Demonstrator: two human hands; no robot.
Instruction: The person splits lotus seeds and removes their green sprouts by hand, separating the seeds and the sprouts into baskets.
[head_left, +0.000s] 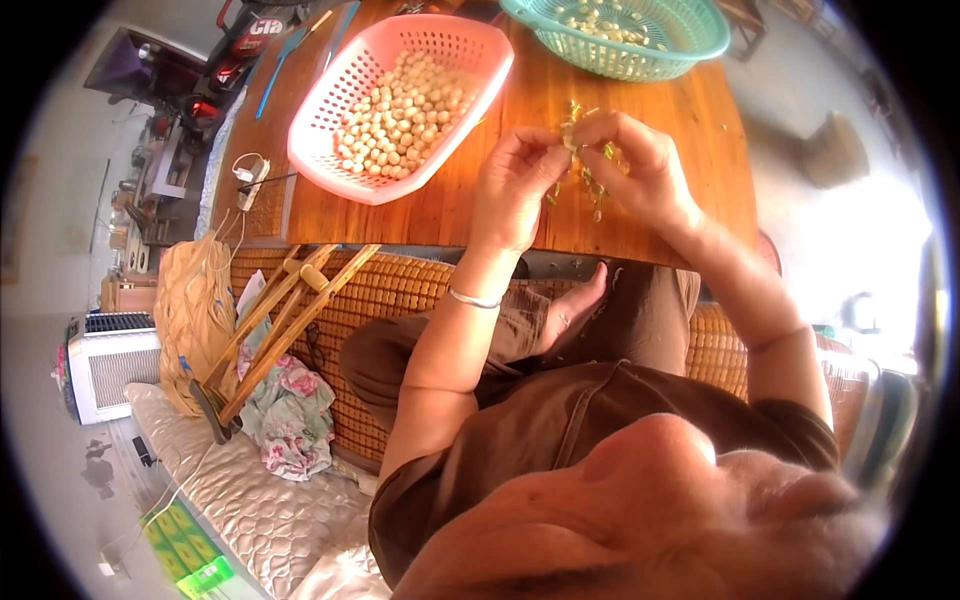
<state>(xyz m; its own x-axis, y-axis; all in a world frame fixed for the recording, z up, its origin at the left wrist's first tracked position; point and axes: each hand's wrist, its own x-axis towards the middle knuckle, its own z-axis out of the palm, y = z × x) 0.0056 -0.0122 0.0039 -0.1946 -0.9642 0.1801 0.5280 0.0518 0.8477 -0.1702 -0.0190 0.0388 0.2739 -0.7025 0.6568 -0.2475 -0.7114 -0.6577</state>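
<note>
My left hand (520, 185), with a silver bangle at the wrist, is closed in a pinch above the wooden table. Opposite it, my right hand (645, 170) also has its thumb and fingers pressed together. The fingertips meet at a small pale seed (571, 141), partly hidden, which looks like a lotus seed. Small green and yellowish scraps (588, 185) lie on the table under my hands. To the left of my hands stands a pink perforated basket (310, 130) holding many round cream seeds (400, 120).
A green basket (640, 65) with pale seed pieces stands at the table's far right. A white power strip (250, 185) with cables sits at the left edge of the table (700, 130). Wooden crutches (290, 325) lean against the woven seat, beside crumpled floral cloth (290, 420).
</note>
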